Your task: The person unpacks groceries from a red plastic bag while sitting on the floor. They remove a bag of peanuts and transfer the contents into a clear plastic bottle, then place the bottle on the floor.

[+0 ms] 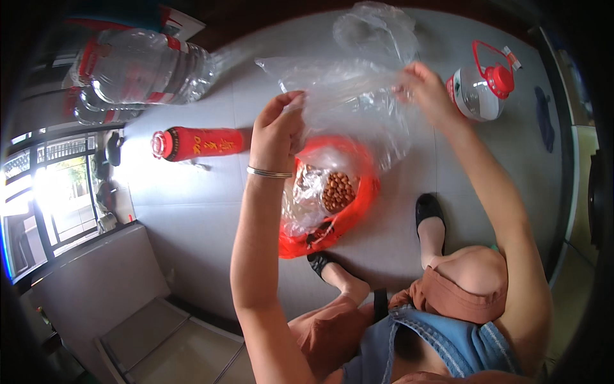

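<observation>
A clear plastic bag (pixel 352 103) is stretched between my two hands, above the floor. My left hand (pixel 280 122), with a silver bangle at the wrist, pinches one side of it. At the other side, my right hand (pixel 424 93) grips the bag's edge; it is slightly blurred. Below the left hand, a red plastic bag (pixel 357 218) stands on the floor with its mouth spread. Inside it lie round brown nuts or seeds (pixel 338 192) in clear plastic wrapping (pixel 300 206). The contents at its left side are partly hidden by the crumpled film.
A red bottle (pixel 204 143) and large clear plastic bottles (pixel 144 67) are at the left. To the right is a clear jug (pixel 479 93) with a red cap and handle. Another clear plastic bag (pixel 376 31) lies farther off. My shoes (pixel 428 206) flank the near floor.
</observation>
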`<state>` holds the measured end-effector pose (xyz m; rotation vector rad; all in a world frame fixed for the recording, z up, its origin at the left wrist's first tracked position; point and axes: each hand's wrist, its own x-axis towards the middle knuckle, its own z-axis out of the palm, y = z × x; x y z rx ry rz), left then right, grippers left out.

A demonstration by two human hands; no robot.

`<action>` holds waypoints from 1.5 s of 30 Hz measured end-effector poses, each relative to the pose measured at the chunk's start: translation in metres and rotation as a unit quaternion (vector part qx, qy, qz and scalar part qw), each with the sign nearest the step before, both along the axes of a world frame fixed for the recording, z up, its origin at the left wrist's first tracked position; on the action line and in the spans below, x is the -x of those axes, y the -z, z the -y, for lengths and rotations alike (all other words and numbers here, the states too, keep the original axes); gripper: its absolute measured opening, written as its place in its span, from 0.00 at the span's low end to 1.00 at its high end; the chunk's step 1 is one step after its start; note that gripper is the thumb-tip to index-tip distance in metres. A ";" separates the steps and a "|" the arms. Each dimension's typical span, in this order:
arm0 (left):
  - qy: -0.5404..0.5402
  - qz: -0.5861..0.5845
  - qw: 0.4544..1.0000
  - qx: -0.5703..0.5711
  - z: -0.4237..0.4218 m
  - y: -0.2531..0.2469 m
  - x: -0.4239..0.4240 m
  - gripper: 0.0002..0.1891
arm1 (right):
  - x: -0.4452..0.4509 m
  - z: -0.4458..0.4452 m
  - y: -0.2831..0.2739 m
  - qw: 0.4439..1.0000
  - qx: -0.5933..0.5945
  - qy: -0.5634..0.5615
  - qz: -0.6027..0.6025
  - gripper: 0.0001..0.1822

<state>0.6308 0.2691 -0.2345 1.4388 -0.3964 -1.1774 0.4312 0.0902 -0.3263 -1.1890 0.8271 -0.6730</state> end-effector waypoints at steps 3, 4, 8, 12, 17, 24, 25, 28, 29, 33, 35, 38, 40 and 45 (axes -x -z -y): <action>0.124 0.325 0.936 -0.054 -0.004 0.004 0.017 0.15 | -0.003 0.011 0.001 0.978 -0.173 0.012 0.114 0.09; 0.155 0.433 0.887 -0.032 -0.005 0.015 0.015 0.14 | -0.006 0.014 -0.003 0.974 -0.182 -0.004 0.134 0.09; 0.143 0.305 0.940 -0.045 0.000 0.015 0.012 0.10 | 0.005 0.036 -0.010 0.957 -0.211 -0.122 0.155 0.11; 0.054 -0.038 0.996 0.058 -0.006 0.018 -0.019 0.10 | 0.011 0.014 -0.026 0.978 0.085 -0.191 -0.011 0.11; 0.188 -0.292 0.879 0.325 -0.006 0.029 -0.018 0.09 | 0.012 0.007 0.006 0.849 0.420 -0.195 -0.253 0.10; 0.194 -0.168 0.958 0.131 -0.015 0.012 -0.005 0.17 | 0.015 0.018 0.018 0.962 -0.249 0.023 0.111 0.10; 0.202 -0.112 0.970 0.079 -0.018 0.008 -0.003 0.16 | 0.014 0.019 0.014 0.952 -0.279 0.054 0.112 0.11; 0.254 0.244 0.935 -0.050 -0.021 0.020 0.009 0.21 | 0.016 0.024 0.018 0.922 -0.340 -0.022 0.181 0.13; 0.274 0.299 0.912 -0.060 -0.018 0.026 0.010 0.20 | 0.029 0.040 0.042 0.899 -0.332 -0.155 0.242 0.13; 0.175 0.013 0.983 -0.045 -0.016 0.034 -0.008 0.15 | 0.044 0.041 0.040 0.900 -0.245 -0.306 0.193 0.16; 0.032 -0.180 0.978 0.098 -0.013 0.050 -0.010 0.19 | 0.046 0.025 0.028 0.949 -0.172 -0.264 -0.002 0.22; -0.001 -0.284 0.954 0.096 0.001 0.052 -0.009 0.19 | 0.052 -0.001 0.011 0.939 -0.072 -0.333 -0.043 0.22; 0.008 -0.317 0.943 0.096 0.007 0.071 -0.012 0.19 | 0.052 -0.006 0.012 0.949 -0.111 -0.286 -0.076 0.17; -0.052 0.454 0.889 0.011 0.023 0.080 0.004 0.25 | 0.075 0.002 0.056 0.955 -0.228 -0.170 -0.086 0.16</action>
